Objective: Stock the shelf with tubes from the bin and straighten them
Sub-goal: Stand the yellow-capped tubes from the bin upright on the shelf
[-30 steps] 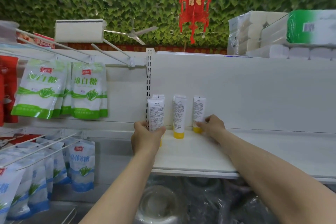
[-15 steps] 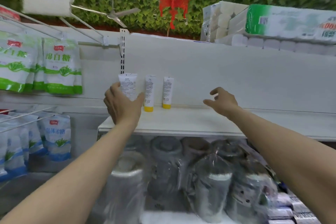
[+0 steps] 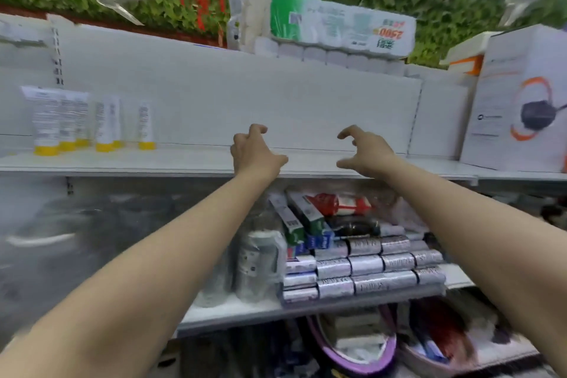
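Several white tubes with yellow caps (image 3: pixel 76 123) stand upright in rows at the left end of the white shelf (image 3: pixel 184 161), caps down. My left hand (image 3: pixel 256 152) hovers in front of the shelf's middle, fingers loosely curled and holding nothing. My right hand (image 3: pixel 363 149) is level with it a little to the right, fingers loosely curled, also holding nothing. Both hands are well to the right of the tubes and touch none of them. No bin can be made out clearly.
A white box with an orange ring print (image 3: pixel 518 101) stands at the shelf's right end. Packs of tissue rolls (image 3: pixel 322 31) lie on top of the back panel. The lower shelf (image 3: pixel 276 313) holds silver-wrapped packs (image 3: pixel 368 267) and boxes. Purple-rimmed basins (image 3: pixel 356 350) sit underneath.
Both hands have let go of the tubes and pulled away to the right. The view has swung right and down, so the tubes now sit at the far left.
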Motion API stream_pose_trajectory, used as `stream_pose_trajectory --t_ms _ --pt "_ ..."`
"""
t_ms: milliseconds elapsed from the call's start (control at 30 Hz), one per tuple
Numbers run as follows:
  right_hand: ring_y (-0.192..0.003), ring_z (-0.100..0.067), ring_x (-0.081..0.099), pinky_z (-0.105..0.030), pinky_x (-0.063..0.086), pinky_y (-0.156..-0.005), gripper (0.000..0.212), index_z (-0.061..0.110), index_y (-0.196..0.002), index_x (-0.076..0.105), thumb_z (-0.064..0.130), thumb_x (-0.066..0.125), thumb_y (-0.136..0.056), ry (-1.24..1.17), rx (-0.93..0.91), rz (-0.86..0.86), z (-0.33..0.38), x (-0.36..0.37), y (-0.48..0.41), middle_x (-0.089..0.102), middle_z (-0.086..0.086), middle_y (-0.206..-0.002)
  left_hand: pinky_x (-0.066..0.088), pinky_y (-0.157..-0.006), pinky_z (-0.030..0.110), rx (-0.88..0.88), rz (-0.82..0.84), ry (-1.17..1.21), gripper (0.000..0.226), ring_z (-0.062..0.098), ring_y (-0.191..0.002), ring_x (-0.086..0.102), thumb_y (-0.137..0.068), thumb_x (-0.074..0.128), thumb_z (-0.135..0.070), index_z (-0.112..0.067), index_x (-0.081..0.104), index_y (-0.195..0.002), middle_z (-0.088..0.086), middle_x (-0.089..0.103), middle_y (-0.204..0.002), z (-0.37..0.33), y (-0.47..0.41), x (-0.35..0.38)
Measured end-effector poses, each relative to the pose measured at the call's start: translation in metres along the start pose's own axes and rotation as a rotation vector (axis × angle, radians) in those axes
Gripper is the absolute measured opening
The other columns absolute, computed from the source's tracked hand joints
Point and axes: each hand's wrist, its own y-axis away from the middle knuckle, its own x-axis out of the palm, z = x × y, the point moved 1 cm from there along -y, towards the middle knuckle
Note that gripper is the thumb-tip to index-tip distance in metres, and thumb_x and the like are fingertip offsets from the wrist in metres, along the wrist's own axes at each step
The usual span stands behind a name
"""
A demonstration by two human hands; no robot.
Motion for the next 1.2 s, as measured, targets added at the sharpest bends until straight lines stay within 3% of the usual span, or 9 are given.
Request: stream_pose_trajectory --t_ms 100,200,333,633,767,833,967,1067,1200 --pt "-0.111 -0.030 0.055 -0.037 0.048 -0.084 0.062 0.029 -0.133 0.047 0.030 0.076 -0.079 0.103 0.032 0.027 -0.078 -0.017 0.029 0.054 -0.012 -0.125 0.041 -0.094 0.033 0.036 0.099 -0.006 0.065 0.028 -0.124 0.041 -0.078 0.077 -0.025 -0.025 0.043 -0.134 0.010 0.037 -0.135 -0.036 0.035 0.080" --pt "-0.114 -0.032 0.053 -0.041 0.049 -0.091 0.063 0.029 -0.133 0.047 0.029 0.078 -0.078 0.173 0.084 0.065 -0.152 -0.026 0.051 0.052 -0.013 -0.127 0.038 -0.101 0.033 0.044 0.200 0.018 0.064 0.029 -0.123 0.040 -0.076 0.078 -0.024 -0.025 0.046 -0.131 0.011 0.038 -0.134 -0.064 0.067 0.158" --pt "-0.117 -0.033 0.048 -0.040 0.046 -0.094 0.064 0.031 -0.134 0.046 0.030 0.078 -0.078 0.220 0.154 0.127 -0.243 -0.025 0.070 0.049 -0.013 -0.124 0.038 -0.095 0.030 0.046 0.343 0.022 0.063 0.029 -0.124 0.038 -0.076 0.076 -0.022 -0.026 0.046 -0.131 0.010 0.034 -0.135 -0.087 0.100 0.252" --pt "-0.115 -0.031 0.049 -0.040 0.048 -0.093 0.063 0.033 -0.132 0.045 0.033 0.077 -0.077 0.254 0.368 0.208 -0.422 0.017 0.093 0.048 -0.009 -0.126 0.036 -0.098 0.030 0.084 0.591 0.003 0.061 0.033 -0.120 0.042 -0.077 0.075 -0.025 -0.023 0.048 -0.131 0.013 0.038 -0.131 -0.091 0.139 0.445" --pt "-0.112 -0.029 0.052 -0.042 0.050 -0.090 0.063 0.033 -0.132 0.048 0.032 0.077 -0.076 0.234 0.494 0.268 -0.494 0.041 0.096 0.044 -0.007 -0.132 0.035 -0.106 0.035 0.009 0.751 -0.014 0.065 0.034 -0.126 0.038 -0.074 0.078 -0.027 -0.024 0.049 -0.131 0.016 0.038 -0.134 -0.077 0.157 0.535" --pt "-0.112 -0.028 0.052 -0.039 0.050 -0.088 0.064 0.030 -0.132 0.049 0.033 0.078 -0.075 0.223 0.538 0.323 -0.533 0.064 0.105 0.048 -0.009 -0.126 0.035 -0.106 0.034 -0.043 0.827 -0.028 0.066 0.035 -0.126 0.039 -0.072 0.080 -0.028 -0.022 0.050 -0.131 0.016 0.038 -0.135 -0.063 0.172 0.574" --pt "-0.114 -0.028 0.049 -0.030 0.039 -0.080 0.060 0.019 -0.134 0.051 0.030 0.076 -0.081 0.170 0.619 0.442 -0.598 0.109 0.132 0.058 -0.008 -0.123 0.038 -0.099 0.034 -0.144 0.940 -0.079 0.059 0.035 -0.120 0.044 -0.072 0.078 -0.033 -0.020 0.054 -0.123 0.018 0.046 -0.125 -0.030 0.206 0.637" --pt "-0.116 -0.027 0.054 -0.033 0.044 -0.086 0.057 0.020 -0.131 0.053 0.033 0.075 -0.081 0.102 0.724 0.524 -0.640 0.146 0.162 0.060 -0.007 -0.126 0.042 -0.096 0.033 -0.252 1.002 -0.125 0.059 0.036 -0.114 0.051 -0.073 0.078 -0.037 -0.016 0.056 -0.123 0.019 0.048 -0.123 0.000 0.237 0.669" --pt "-0.120 -0.027 0.052 -0.034 0.044 -0.089 0.053 0.018 -0.129 0.053 0.037 0.075 -0.084 0.034 0.801 0.694 -0.697 0.195 0.202 0.054 -0.008 -0.135 0.038 -0.097 0.031 -0.403 1.091 -0.192 0.070 0.032 -0.122 0.046 -0.069 0.082 -0.035 -0.015 0.053 -0.129 0.018 0.049 -0.131 0.044 0.289 0.707"
